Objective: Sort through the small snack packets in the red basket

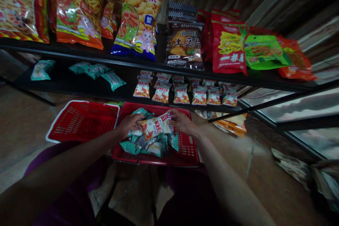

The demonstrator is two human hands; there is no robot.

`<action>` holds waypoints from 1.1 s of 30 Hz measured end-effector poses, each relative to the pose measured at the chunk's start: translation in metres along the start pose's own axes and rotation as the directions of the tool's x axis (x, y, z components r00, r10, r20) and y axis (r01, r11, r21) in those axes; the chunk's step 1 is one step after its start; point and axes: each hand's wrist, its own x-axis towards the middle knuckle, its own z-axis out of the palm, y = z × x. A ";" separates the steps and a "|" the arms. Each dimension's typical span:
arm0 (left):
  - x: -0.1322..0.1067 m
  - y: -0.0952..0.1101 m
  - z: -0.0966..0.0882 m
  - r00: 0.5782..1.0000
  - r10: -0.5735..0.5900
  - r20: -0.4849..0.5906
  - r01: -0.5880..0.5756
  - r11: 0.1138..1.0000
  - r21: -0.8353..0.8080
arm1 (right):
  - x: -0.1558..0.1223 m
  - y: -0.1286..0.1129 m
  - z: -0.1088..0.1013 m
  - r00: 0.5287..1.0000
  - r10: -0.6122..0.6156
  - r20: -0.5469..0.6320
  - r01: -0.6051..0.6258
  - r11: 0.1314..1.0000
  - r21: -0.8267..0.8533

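A small white and orange snack bag (pixel 153 127) with striped ends is held up between my two hands. My left hand (pixel 130 124) grips its left end, and my right hand (pixel 182 121) pinches the striped right end. Just beneath the bag lies a heap of teal snack bags (pixel 156 149) inside a red basket (pixel 194 153), which stands in front of my knees. Some of the heap is hidden behind the held bag and my fingers.
Rows of similar white and orange bags (pixel 180 93) stand on the lower shelf (pixel 129 93), with several teal bags (pixel 113 79) to their left. Larger snack bags (pixel 140 17) line the upper shelf. A second red basket (pixel 84 122) sits at left; packets (pixel 231 125) lie under the shelf.
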 end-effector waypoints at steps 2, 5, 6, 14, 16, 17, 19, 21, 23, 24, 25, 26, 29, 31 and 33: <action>-0.002 0.001 0.000 1.000 0.002 0.029 -0.003 1.000 0.024 | 0.003 0.003 0.001 0.998 -0.007 -0.062 0.009 0.999 0.034; -0.004 0.001 0.002 0.997 -0.002 0.076 -0.001 0.999 0.042 | 0.007 0.006 0.005 0.991 -0.024 -0.135 0.037 0.995 0.092; -0.005 0.000 0.002 0.995 -0.004 0.103 0.000 0.999 0.038 | 0.008 0.006 0.007 0.988 -0.026 -0.153 0.044 0.992 0.122; 0.000 -0.018 0.005 0.943 0.040 0.330 -0.040 0.999 -0.004 | 0.016 -0.002 0.024 0.953 -0.036 -0.302 0.105 0.970 0.218; 0.002 -0.024 0.006 0.915 0.043 0.401 -0.038 0.999 -0.019 | 0.017 -0.004 0.027 0.946 -0.035 -0.321 0.117 0.964 0.240; 0.003 -0.027 0.007 0.905 0.044 0.424 -0.042 0.999 -0.012 | 0.017 -0.004 0.027 0.943 -0.028 -0.332 0.117 0.961 0.251; 0.004 -0.030 0.008 0.899 0.054 0.435 -0.071 0.997 0.024 | 0.018 -0.004 0.026 0.934 0.004 -0.357 0.100 0.957 0.272; 0.002 -0.031 0.010 0.920 0.097 0.379 -0.131 0.989 0.063 | 0.018 -0.002 0.023 0.917 0.049 -0.395 0.076 0.952 0.296; 0.000 -0.030 0.011 0.944 0.170 0.284 -0.204 0.974 0.094 | 0.018 -0.001 0.021 0.897 0.082 -0.434 0.072 0.943 0.326; -0.002 -0.029 0.012 0.949 0.199 0.246 -0.231 0.967 0.111 | 0.018 -0.001 0.020 0.889 0.093 -0.448 0.076 0.935 0.345; -0.004 -0.027 0.014 0.951 0.217 0.220 -0.248 0.960 0.127 | 0.018 -0.001 0.019 0.885 0.104 -0.455 0.081 0.926 0.368; -0.006 -0.026 0.015 0.952 0.225 0.206 -0.256 0.956 0.143 | 0.018 -0.001 0.019 0.883 0.119 -0.454 0.080 0.915 0.396; -0.013 -0.023 0.019 0.953 0.237 0.189 -0.267 0.952 0.153 | 0.019 -0.002 0.019 0.886 0.186 -0.425 0.045 0.877 0.479; -0.016 -0.023 0.021 0.951 0.253 0.179 -0.280 0.948 0.148 | 0.020 -0.002 0.018 0.884 0.222 -0.410 0.022 0.859 0.512; -0.018 -0.023 0.022 0.949 0.259 0.178 -0.288 0.945 0.156 | 0.022 -0.001 0.018 0.881 0.234 -0.411 0.013 0.857 0.515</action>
